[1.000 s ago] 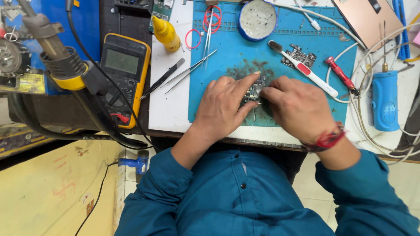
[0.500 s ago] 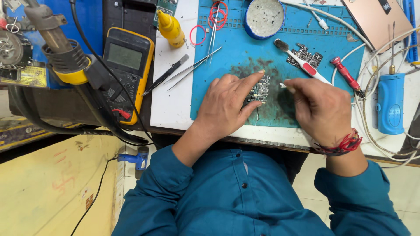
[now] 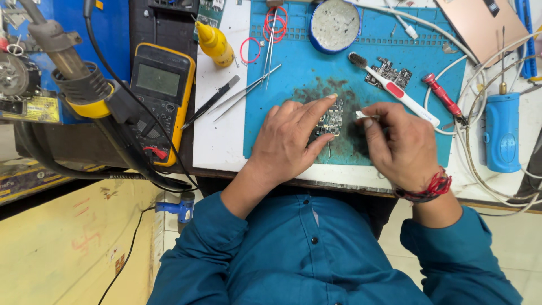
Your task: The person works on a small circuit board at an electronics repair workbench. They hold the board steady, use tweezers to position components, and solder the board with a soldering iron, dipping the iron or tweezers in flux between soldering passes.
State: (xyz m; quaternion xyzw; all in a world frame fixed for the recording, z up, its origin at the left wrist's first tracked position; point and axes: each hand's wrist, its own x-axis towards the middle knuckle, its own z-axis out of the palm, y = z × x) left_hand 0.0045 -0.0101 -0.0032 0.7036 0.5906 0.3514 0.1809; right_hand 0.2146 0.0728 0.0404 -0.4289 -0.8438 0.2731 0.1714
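right now my left hand [image 3: 291,141] lies flat on the blue mat [image 3: 282,135], its fingers [image 3: 316,107] loosely spread and pressing down on the small circuit board [image 3: 330,120], which sits on the dark smudged patch near the mat's middle. my right hand [image 3: 403,144] is just to the right of the board, fingers pinched shut on a small white piece [image 3: 362,114] whose tip points at the board's right edge. beyond the board lie a white and red toothbrush [image 3: 395,90], a second board [image 3: 389,72] and a round tin [image 3: 334,25], with tweezers [image 3: 245,93] to its left and a yellow multimeter [image 3: 161,96] off the mat on that side.
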